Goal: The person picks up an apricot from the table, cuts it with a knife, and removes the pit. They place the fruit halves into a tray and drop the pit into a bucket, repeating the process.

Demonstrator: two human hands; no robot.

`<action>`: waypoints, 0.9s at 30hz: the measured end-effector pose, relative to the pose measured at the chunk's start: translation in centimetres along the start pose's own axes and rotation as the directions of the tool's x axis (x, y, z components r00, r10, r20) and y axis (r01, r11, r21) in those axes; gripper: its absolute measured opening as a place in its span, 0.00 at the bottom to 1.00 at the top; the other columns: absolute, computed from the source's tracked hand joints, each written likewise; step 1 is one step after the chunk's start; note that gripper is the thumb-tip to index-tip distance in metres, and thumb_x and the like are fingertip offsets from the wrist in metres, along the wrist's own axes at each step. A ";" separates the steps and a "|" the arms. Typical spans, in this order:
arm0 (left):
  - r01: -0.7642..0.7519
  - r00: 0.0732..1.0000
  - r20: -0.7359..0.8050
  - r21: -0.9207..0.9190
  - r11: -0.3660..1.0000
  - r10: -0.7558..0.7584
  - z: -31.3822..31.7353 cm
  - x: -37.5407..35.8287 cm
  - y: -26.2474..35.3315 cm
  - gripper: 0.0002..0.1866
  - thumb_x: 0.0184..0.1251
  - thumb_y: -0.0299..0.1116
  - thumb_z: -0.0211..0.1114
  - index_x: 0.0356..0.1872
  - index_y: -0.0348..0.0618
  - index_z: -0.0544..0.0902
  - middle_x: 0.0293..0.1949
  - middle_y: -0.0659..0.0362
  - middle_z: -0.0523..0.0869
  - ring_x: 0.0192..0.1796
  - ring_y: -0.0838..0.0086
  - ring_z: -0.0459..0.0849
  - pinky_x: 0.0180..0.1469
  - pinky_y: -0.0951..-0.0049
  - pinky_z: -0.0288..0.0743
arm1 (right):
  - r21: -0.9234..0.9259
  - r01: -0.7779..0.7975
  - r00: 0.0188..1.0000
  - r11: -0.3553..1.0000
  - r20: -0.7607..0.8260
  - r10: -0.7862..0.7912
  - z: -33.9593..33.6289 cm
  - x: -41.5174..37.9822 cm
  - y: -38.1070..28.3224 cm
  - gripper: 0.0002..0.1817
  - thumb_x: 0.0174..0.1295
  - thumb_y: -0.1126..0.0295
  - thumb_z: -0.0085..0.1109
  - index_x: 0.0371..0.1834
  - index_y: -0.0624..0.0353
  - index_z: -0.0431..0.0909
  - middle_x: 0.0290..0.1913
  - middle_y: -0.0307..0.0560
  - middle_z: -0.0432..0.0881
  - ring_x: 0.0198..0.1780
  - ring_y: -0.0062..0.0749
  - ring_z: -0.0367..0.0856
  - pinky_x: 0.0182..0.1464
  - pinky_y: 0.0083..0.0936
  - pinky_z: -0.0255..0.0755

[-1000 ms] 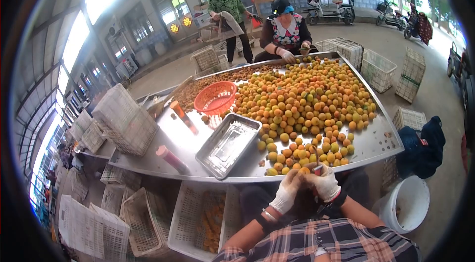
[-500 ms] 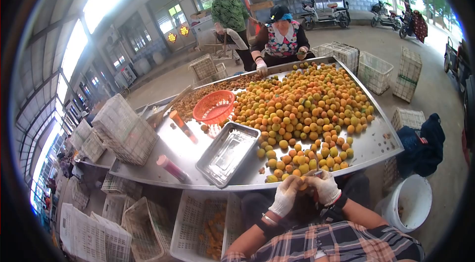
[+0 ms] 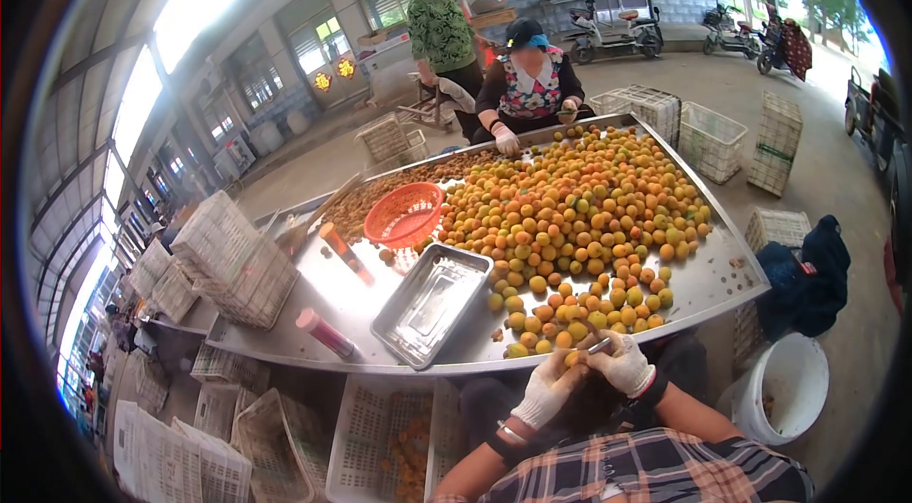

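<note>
My left hand, in a white glove, is closed around a yellow-orange fruit at the table's near edge. Beside it my right hand, also gloved, grips a small metal tool whose tip is close to the fruit. The two hands nearly touch. Just beyond them a large heap of yellow-orange fruits spreads over the metal table. A metal tray lies left of the heap, with a red basket behind it.
Across the table sits a person in gloves; another person stands behind. A white bucket is at the right, a crate below the table. Stacked crates stand left, near a pink-capped container.
The view has shifted slightly. The metal tool in my right hand now shows more clearly, above the fruit. The seated person's head is more lowered, and the standing person's arm has come down.
</note>
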State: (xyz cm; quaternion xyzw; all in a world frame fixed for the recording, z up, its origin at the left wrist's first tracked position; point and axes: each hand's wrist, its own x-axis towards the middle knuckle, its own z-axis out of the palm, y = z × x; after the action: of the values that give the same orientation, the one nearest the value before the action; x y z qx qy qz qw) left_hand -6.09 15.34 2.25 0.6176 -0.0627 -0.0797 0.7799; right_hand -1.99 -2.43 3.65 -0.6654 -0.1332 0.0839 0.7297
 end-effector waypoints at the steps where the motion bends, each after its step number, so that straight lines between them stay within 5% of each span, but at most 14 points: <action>1: 0.016 1.000 0.016 0.074 0.997 -0.017 0.1 -0.2 0.6 0.16 0.74 0.28 0.64 0.58 0.36 0.76 0.42 0.62 0.83 0.39 0.82 0.81 0.42 0.81 0.77 | 0.024 -0.044 0.996 0.999 0.073 0.042 -0.5 0.3 0.3 0.09 0.64 0.76 0.65 0.46 0.64 0.81 0.37 0.43 0.86 0.38 0.22 0.84 0.42 0.21 0.80; 3: 0.037 0.999 0.020 0.072 0.997 -0.038 0.0 -0.4 0.7 0.16 0.74 0.28 0.65 0.58 0.36 0.76 0.40 0.63 0.83 0.37 0.83 0.80 0.40 0.82 0.75 | 0.048 -0.088 0.987 0.995 0.141 0.081 -0.5 0.2 0.1 0.09 0.64 0.76 0.65 0.46 0.64 0.81 0.37 0.43 0.86 0.39 0.23 0.85 0.42 0.22 0.81; 5: 0.058 0.998 0.026 0.067 0.996 -0.060 0.0 -0.5 1.0 0.16 0.73 0.28 0.65 0.58 0.36 0.77 0.38 0.64 0.83 0.35 0.83 0.79 0.37 0.82 0.73 | 0.353 -0.252 0.968 0.901 0.100 0.232 -0.1 -0.4 -0.5 0.09 0.65 0.75 0.64 0.46 0.64 0.80 0.38 0.44 0.85 0.39 0.26 0.86 0.42 0.24 0.82; 8: 0.095 0.993 0.063 0.035 0.995 -0.097 0.1 -0.5 1.5 0.17 0.73 0.30 0.66 0.58 0.35 0.77 0.38 0.63 0.83 0.33 0.84 0.78 0.35 0.83 0.72 | 0.569 -0.291 0.957 0.769 0.171 0.236 -0.3 -0.9 0.0 0.08 0.66 0.76 0.64 0.46 0.64 0.80 0.39 0.45 0.85 0.39 0.29 0.86 0.40 0.25 0.83; 12: 0.117 0.991 0.067 -0.018 0.993 -0.116 0.0 -0.1 0.4 0.18 0.73 0.33 0.67 0.58 0.35 0.77 0.38 0.63 0.83 0.33 0.84 0.78 0.34 0.83 0.72 | 0.527 -0.319 0.947 0.788 0.149 0.284 -0.8 -1.1 0.4 0.08 0.65 0.76 0.63 0.46 0.65 0.80 0.38 0.44 0.85 0.38 0.28 0.86 0.40 0.24 0.83; 15: 0.078 0.997 -0.013 -0.038 0.996 -0.079 0.7 0.3 -0.1 0.18 0.73 0.34 0.67 0.57 0.35 0.77 0.39 0.63 0.84 0.34 0.84 0.80 0.36 0.83 0.74 | 0.468 -0.259 0.965 0.845 0.093 0.244 -0.3 -1.2 0.9 0.08 0.66 0.76 0.63 0.46 0.64 0.80 0.37 0.43 0.86 0.38 0.27 0.86 0.40 0.23 0.82; 17: 0.057 0.995 -0.087 0.006 0.998 -0.056 0.9 0.7 -0.3 0.18 0.73 0.34 0.67 0.57 0.35 0.77 0.39 0.62 0.84 0.36 0.84 0.80 0.38 0.83 0.75 | 0.367 -0.129 0.978 0.921 -0.108 0.180 0.4 -1.4 0.5 0.07 0.67 0.74 0.64 0.45 0.64 0.81 0.37 0.43 0.86 0.38 0.24 0.86 0.39 0.22 0.81; 20: 0.035 0.993 -0.112 -0.005 0.999 -0.035 1.0 0.8 -0.9 0.18 0.72 0.34 0.68 0.56 0.36 0.78 0.40 0.61 0.85 0.38 0.84 0.82 0.40 0.82 0.76 | 0.272 -0.063 0.986 0.960 -0.133 0.103 0.3 -1.2 1.3 0.08 0.67 0.73 0.64 0.45 0.63 0.81 0.38 0.42 0.87 0.38 0.22 0.85 0.40 0.20 0.80; 24: 0.051 0.998 -0.032 0.037 0.998 -0.050 0.2 0.4 0.6 0.16 0.72 0.34 0.68 0.54 0.37 0.79 0.41 0.61 0.86 0.39 0.83 0.82 0.41 0.81 0.77 | 0.105 -0.120 0.988 0.987 0.113 0.108 -1.6 -0.8 -0.8 0.10 0.65 0.73 0.64 0.47 0.64 0.81 0.38 0.41 0.87 0.39 0.21 0.85 0.41 0.19 0.79; 27: 0.020 1.000 -0.015 0.167 0.986 -0.018 -0.6 0.4 0.5 0.13 0.72 0.30 0.66 0.53 0.38 0.81 0.42 0.60 0.86 0.42 0.81 0.83 0.42 0.79 0.78 | 0.153 -0.119 0.990 0.981 0.096 0.105 -1.6 0.1 0.1 0.09 0.65 0.73 0.63 0.46 0.64 0.81 0.37 0.43 0.86 0.37 0.22 0.84 0.39 0.21 0.79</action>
State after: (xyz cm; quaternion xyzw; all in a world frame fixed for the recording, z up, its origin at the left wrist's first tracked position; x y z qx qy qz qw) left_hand -5.55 15.90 2.56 0.6819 -0.0582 -0.0773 0.7250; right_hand -1.37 -3.89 3.46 -0.6074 -0.1202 0.1643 0.7679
